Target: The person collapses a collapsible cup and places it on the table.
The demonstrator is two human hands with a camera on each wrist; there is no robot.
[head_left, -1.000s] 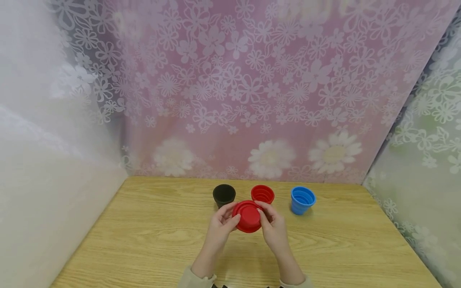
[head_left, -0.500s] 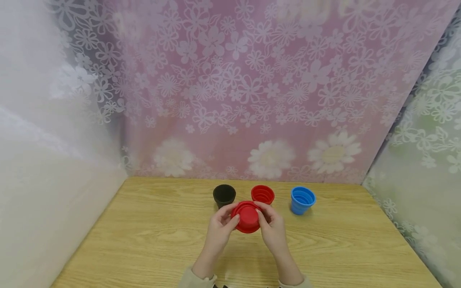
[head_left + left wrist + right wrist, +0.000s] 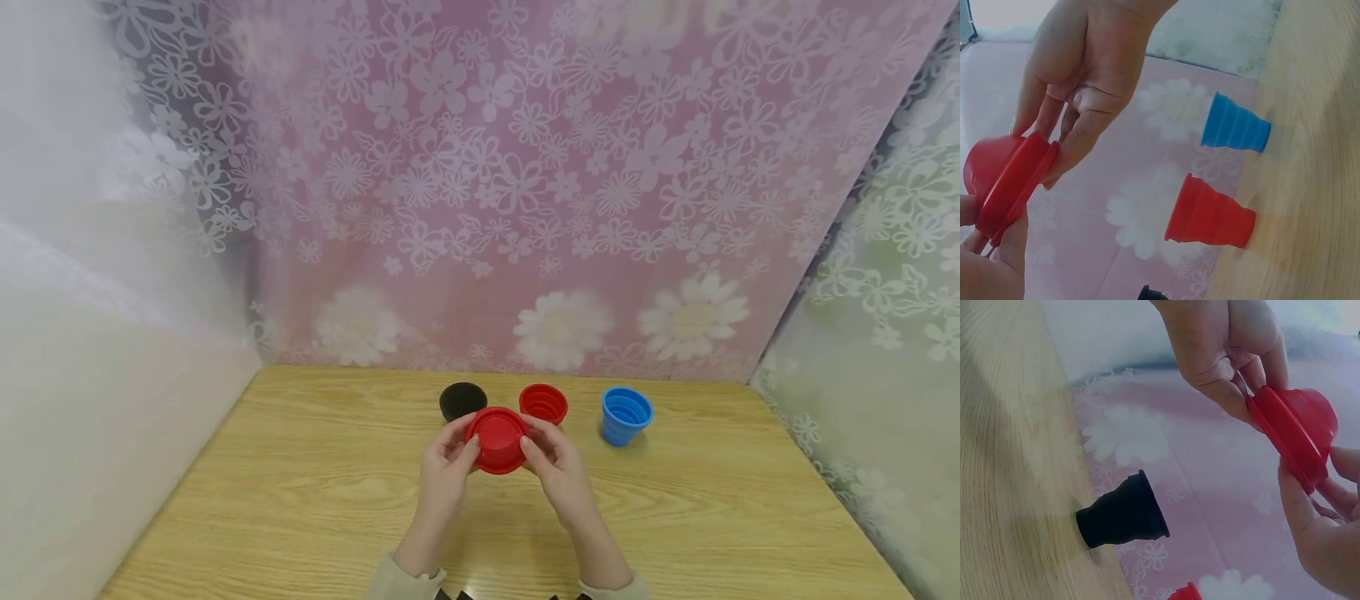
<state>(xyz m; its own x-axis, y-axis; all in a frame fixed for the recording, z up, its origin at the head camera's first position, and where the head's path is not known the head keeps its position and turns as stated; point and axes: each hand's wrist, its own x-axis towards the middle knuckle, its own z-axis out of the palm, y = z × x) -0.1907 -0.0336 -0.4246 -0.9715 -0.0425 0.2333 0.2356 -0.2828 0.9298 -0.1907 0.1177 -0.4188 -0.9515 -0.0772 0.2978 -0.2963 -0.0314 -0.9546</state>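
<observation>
Both hands hold a red collapsible cup (image 3: 498, 442) above the table, partly folded down, its base turned toward me. My left hand (image 3: 441, 471) pinches its left edge, thumb near the base and fingers behind the rim. On the opposite edge my right hand (image 3: 561, 479) has a matching grip. From the side, the left wrist view shows the held cup's (image 3: 1000, 178) wide rim and short stepped body. Behind it stand a black cup (image 3: 462, 402), another red cup (image 3: 543, 403) and a blue cup (image 3: 626, 415), all extended and upright. The hands and held cup partly cover the black one.
The wooden table (image 3: 300, 483) ends at a pink flowered curtain (image 3: 480, 208) at the back. Pale sheets hang on the left (image 3: 112, 375) and right (image 3: 885, 350). The three standing cups form a row near the back edge.
Both hands have shifted slightly left and up with the red cup, whose tilt has changed a little. The head view has moved slightly. The standing cups stay in place.
</observation>
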